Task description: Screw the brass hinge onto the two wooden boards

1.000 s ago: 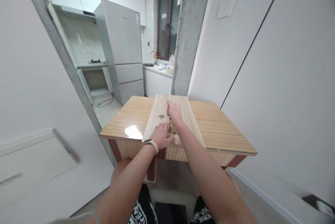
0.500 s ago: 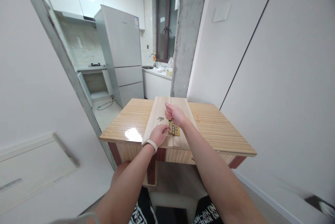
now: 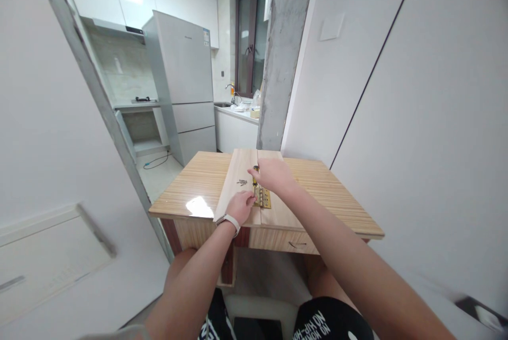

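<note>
Two pale wooden boards (image 3: 238, 162) lie side by side on the table, with a brass hinge (image 3: 264, 199) across their seam. My right hand (image 3: 273, 175) is closed around a screwdriver (image 3: 255, 178) with a yellow and black handle, held upright with its tip down at the hinge's left leaf. Low beside the tip, my left hand (image 3: 240, 206) pinches its thumb and fingers together at the hinge's left edge. What lies between those fingertips is too small to make out. A watch with a light strap (image 3: 230, 221) is on the left wrist.
The boards rest on a striped wooden table (image 3: 190, 181) with a drawer handle (image 3: 297, 245) at its front. My knees are under it. Beyond stand a grey fridge (image 3: 190, 64) and a counter with a sink (image 3: 223, 104). A white wall (image 3: 416, 117) is at the right.
My right hand has turned over to the right, and its forearm has swung outward. The screwdriver handle now shows. My left hand stays at the hinge.
</note>
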The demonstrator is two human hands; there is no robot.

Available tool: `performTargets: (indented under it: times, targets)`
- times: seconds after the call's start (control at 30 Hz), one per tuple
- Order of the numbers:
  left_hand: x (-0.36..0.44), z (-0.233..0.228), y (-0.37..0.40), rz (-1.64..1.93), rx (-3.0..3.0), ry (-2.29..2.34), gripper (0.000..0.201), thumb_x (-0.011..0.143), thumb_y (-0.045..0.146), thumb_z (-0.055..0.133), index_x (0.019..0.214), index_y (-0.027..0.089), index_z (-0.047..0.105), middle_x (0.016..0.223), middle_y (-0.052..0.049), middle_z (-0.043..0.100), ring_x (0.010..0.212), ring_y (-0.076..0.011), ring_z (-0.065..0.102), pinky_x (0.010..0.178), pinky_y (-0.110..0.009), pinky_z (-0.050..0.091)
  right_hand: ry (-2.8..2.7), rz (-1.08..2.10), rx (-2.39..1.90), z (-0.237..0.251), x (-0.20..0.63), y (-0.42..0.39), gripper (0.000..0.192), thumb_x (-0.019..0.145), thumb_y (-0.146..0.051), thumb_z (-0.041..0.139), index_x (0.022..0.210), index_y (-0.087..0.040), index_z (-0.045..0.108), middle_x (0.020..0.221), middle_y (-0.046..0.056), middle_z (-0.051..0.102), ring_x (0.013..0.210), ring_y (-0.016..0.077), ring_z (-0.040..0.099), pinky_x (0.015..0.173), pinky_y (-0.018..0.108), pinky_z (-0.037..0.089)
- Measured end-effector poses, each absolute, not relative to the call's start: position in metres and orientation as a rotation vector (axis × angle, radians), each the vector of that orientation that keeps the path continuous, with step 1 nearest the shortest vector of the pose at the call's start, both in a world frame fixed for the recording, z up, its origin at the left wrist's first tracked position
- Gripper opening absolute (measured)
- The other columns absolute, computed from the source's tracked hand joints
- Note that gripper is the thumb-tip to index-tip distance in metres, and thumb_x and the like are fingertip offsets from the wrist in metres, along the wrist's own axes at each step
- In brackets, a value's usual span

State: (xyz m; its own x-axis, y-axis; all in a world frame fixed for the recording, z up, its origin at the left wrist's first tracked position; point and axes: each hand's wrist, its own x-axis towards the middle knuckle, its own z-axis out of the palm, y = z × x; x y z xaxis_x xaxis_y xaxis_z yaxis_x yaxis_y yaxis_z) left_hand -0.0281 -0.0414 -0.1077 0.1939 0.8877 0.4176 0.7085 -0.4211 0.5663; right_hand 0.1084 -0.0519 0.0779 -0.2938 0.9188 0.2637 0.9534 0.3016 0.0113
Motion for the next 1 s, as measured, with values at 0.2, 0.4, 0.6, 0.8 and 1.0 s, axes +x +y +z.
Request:
performTargets:
  times: [0.2, 0.4, 0.6, 0.8, 1.0]
  targets:
    - [-0.029, -0.111, -0.041, 1.039, 2.247, 1.534, 0.016, 0.097, 0.027, 0.053, 0.090, 0.022, 0.067, 0.095, -0.005, 0.068, 0.092, -0.0187, 0.061, 0.083, -0.030, 0.045, -2.404, -0.236, -1.784, 0.086, 0.097, -0.057, 0.056, 0.097, -0.060, 0.049, 0.112, -0.010, 0.071, 0.111, 0.024, 0.071, 0.108, 0.0294, 0.067, 0.092, 0.033, 0.047]
    - [-0.028, -0.110, -0.042, 1.024, 2.244, 1.536, 0.015, 0.097, 0.026, 0.053, 0.094, 0.023, 0.068, 0.100, -0.005, 0.069, 0.098, -0.0201, 0.062, 0.089, -0.032, 0.046, -2.405, -0.161, -1.737, 0.088, 0.095, -0.053, 0.053, 0.096, -0.055, 0.056, 0.115, -0.007, 0.071, 0.114, 0.027, 0.070, 0.110, 0.0312, 0.067, 0.092, 0.034, 0.048]
    - [-0.029, -0.108, -0.044, 1.026, 2.233, 1.500, 0.016, 0.097, 0.027, 0.053, 0.098, 0.024, 0.069, 0.102, -0.005, 0.069, 0.100, -0.0205, 0.061, 0.091, -0.033, 0.045, -2.448, -0.210, -1.700, 0.083, 0.099, -0.043, 0.044, 0.097, -0.047, 0.057, 0.110, -0.008, 0.072, 0.110, 0.026, 0.072, 0.107, 0.0304, 0.069, 0.091, 0.032, 0.048]
    - [-0.029, -0.109, -0.043, 1.026, 2.230, 1.507, 0.016, 0.097, 0.028, 0.053, 0.098, 0.024, 0.069, 0.102, -0.005, 0.069, 0.100, -0.0204, 0.061, 0.092, -0.033, 0.046, -2.546, -0.210, -1.586, 0.081, 0.105, -0.034, 0.032, 0.097, -0.039, 0.060, 0.101, -0.011, 0.075, 0.103, 0.021, 0.075, 0.104, 0.0274, 0.069, 0.086, 0.028, 0.047]
    - [-0.029, -0.108, -0.043, 1.031, 2.246, 1.494, 0.017, 0.097, 0.028, 0.052, 0.099, 0.024, 0.069, 0.103, -0.005, 0.068, 0.100, -0.0198, 0.061, 0.092, -0.033, 0.046, -2.601, -0.253, -1.489, 0.081, 0.118, -0.026, 0.027, 0.097, -0.034, 0.059, 0.092, -0.013, 0.076, 0.097, 0.018, 0.075, 0.095, 0.0252, 0.070, 0.078, 0.028, 0.045]
